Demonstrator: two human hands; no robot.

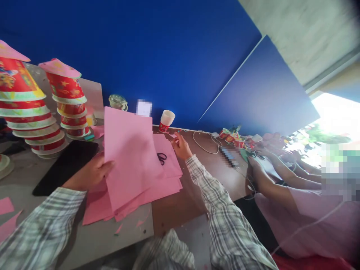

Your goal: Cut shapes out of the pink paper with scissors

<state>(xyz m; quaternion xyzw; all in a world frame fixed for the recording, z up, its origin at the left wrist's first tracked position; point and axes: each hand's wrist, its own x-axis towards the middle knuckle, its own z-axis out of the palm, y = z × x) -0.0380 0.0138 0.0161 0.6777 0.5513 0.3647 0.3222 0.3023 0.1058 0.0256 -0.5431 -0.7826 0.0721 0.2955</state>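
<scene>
My left hand (97,170) grips a pink sheet of paper (128,146) by its left edge, thumb in front, and holds it raised over a loose pile of pink paper (168,185). Black-handled scissors (161,158) lie on that pile, their blades hidden behind the raised sheet. Just right of the pile, my right hand (182,147) is stretched forward over the table with its fingers bent together. Whether a small thing is pinched there I cannot make out. Beyond it stands a red and white paper cup (167,120), tilted to the right.
Two stacks of red paper cups (46,131) with pink cone tops rise at the left. A black tablet-like slab (66,165) lies beside them. A blue partition (168,56) closes off the back. At the right, a co-worker's arms (270,180) rest near a white cable (206,144) and scattered craft pieces.
</scene>
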